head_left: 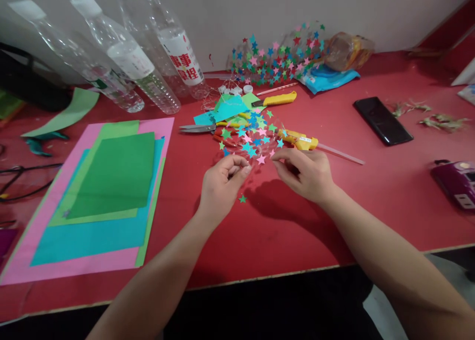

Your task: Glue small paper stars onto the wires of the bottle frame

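Note:
My left hand (pixel 225 181) is closed in a pinch, its thumb and index fingertips together by the near edge of a cluster of small paper stars (pixel 256 136). What lies between those fingertips is too small to make out. On the other side, my right hand (pixel 305 171) has its fingers drawn together at the cluster's right edge, by a pink star; anything it holds is not clear. The stars are pink, blue and green and seem to sit on something clear. One green star (pixel 242 199) is on the red table (pixel 267 246) below my hands.
Behind the stars are scissors (pixel 198 128), a yellow utility knife (pixel 276 99) and a yellow glue gun (pixel 302 140). Coloured paper sheets (pixel 111 176) and plastic bottles (pixel 181 58) stand left. A larger star-covered clear piece (pixel 276 60) is at the wall; a phone (pixel 383 121) lies right.

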{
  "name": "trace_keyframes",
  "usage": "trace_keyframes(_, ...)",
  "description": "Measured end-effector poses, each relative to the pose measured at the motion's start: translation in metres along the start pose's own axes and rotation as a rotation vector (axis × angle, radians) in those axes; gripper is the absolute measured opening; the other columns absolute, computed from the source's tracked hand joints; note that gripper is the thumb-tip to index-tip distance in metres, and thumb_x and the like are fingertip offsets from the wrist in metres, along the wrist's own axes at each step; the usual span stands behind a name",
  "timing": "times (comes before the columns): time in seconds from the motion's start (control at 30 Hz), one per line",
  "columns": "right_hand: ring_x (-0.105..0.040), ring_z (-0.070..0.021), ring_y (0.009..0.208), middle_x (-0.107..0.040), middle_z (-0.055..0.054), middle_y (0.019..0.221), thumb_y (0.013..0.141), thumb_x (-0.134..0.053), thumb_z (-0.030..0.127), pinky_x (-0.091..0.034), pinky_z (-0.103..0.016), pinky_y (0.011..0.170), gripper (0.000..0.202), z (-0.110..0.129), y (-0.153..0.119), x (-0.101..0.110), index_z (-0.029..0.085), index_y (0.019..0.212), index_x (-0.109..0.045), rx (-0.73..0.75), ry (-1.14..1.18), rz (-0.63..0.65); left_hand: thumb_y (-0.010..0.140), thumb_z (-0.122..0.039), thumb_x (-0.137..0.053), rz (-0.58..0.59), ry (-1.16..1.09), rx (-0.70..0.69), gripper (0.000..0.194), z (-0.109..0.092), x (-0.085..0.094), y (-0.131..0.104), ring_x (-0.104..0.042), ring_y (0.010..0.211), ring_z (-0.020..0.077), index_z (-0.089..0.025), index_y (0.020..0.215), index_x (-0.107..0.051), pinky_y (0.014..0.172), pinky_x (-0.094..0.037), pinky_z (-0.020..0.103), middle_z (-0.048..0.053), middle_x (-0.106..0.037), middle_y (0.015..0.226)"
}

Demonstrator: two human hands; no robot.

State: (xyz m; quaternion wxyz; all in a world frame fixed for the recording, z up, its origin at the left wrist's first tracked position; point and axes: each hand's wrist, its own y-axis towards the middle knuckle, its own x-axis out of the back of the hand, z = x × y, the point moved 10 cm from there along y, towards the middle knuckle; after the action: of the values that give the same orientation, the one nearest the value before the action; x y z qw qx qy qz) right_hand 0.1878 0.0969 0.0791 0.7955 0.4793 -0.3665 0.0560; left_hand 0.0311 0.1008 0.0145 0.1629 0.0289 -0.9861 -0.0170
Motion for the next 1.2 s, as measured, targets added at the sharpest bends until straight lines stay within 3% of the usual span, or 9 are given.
trace_keyframes(0.33, -0.050, -0.0059, 0.044, -0.065, 0.003, 0.059, 0.091, -0.051, 0.019, -0.039, -0.018, 0.050, 0.014, -0.0094, 0.0003, 0.0005, 0.018, 0.089, -0.064, -0.050, 0.000, 0.006, 0.080, -0.027, -0.064, 0.007, -0.057, 0.006, 0.009, -0.0016, 0.0039, 0.0015, -0.025, 0.044, 0.0061, -0.019, 0.081, -0.062, 0.043, -0.020, 0.021, -0.009, -0.030, 0.049)
trace_keyframes(0.8, -0.050, -0.0064, 0.044, -0.060, 0.005, 0.055, 0.089, -0.052, 0.019, -0.038, -0.019, 0.050, 0.013, -0.0088, 0.0001, -0.0017, 0.019, 0.087, -0.064, -0.034, -0.011, 0.009, 0.082, -0.026, -0.060, -0.023, 0.006, -0.073, 0.010, -0.0051, 0.0045, -0.0002, -0.026, 0.046, 0.0069, -0.019, 0.076, -0.060, 0.046, -0.023, 0.022, -0.009, -0.031, 0.051)
trace_keyframes(1.2, -0.048, -0.0061, 0.043, -0.060, 0.005, 0.056, 0.089, -0.054, 0.018, -0.037, -0.019, 0.049, 0.010, -0.0070, -0.0005, -0.0026, 0.018, 0.087, -0.064, -0.009, -0.013, 0.000, 0.080, -0.025, -0.063, -0.043, -0.029, -0.059, 0.008, -0.0021, 0.0074, -0.0002, -0.025, 0.044, 0.0064, -0.020, 0.075, -0.063, 0.046, -0.023, 0.022, -0.009, -0.030, 0.048)
